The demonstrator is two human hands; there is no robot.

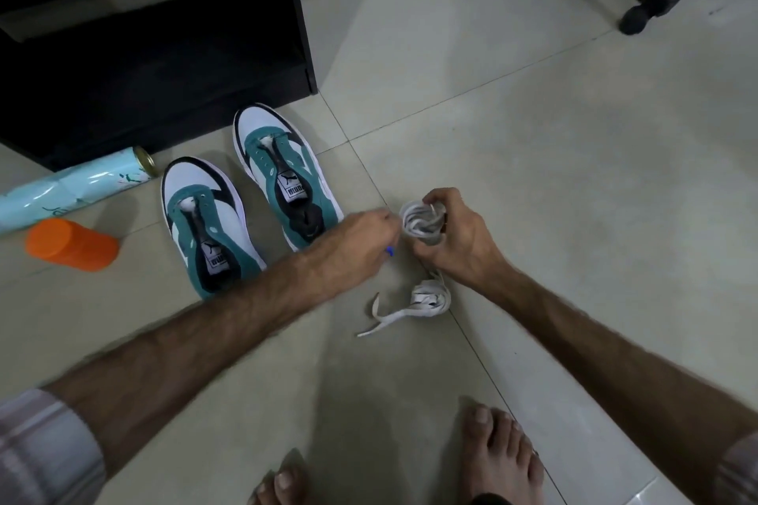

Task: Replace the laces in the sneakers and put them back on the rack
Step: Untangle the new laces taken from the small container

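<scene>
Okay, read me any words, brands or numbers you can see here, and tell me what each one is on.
"PUMA", seen upside down, with a leaping cat logo: tongue label of the right sneaker.
"PUMA", same label, blurrier: tongue of the left sneaker.
Dark marks on the pale blue roll: too blurred to read.
Orange container: no text visible.

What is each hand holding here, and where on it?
The right hand grips a coiled white lace bundle around its lower body. The left hand pinches at the coil's left edge; whether it has a strand cannot be told.
</scene>
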